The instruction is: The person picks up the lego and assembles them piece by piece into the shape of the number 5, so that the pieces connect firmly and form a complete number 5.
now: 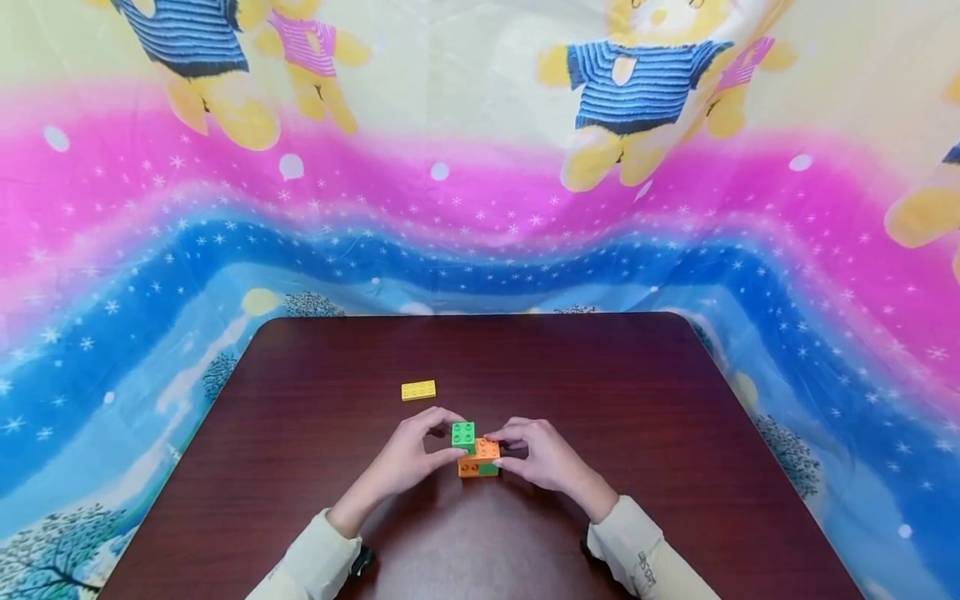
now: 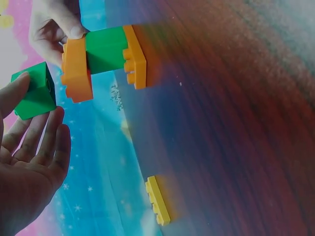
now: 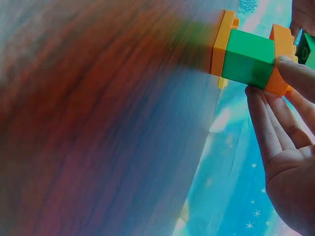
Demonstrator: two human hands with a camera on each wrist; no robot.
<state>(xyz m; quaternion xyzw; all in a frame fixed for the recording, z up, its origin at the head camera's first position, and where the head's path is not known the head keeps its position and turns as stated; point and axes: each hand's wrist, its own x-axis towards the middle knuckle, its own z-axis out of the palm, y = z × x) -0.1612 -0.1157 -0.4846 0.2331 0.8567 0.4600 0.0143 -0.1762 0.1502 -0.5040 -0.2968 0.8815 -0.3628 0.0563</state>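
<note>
A small stack stands on the table: a flat orange brick (image 2: 140,66) at the bottom, a green brick (image 2: 107,49) on it, and another orange brick (image 1: 487,450) on top. My right hand (image 1: 545,454) holds the top orange brick between thumb and fingers from the right. In my left hand (image 1: 408,454), a loose green brick (image 2: 37,93) with four-square studs (image 1: 463,432) is pinched between thumb and fingertips. It hovers just above the left part of the upper orange brick, with a gap showing in the left wrist view.
A flat yellow brick (image 1: 418,390) lies on the dark wooden table (image 1: 600,375), beyond my left hand. Behind the table hangs a printed cloth (image 1: 480,192) with bears and snowflakes.
</note>
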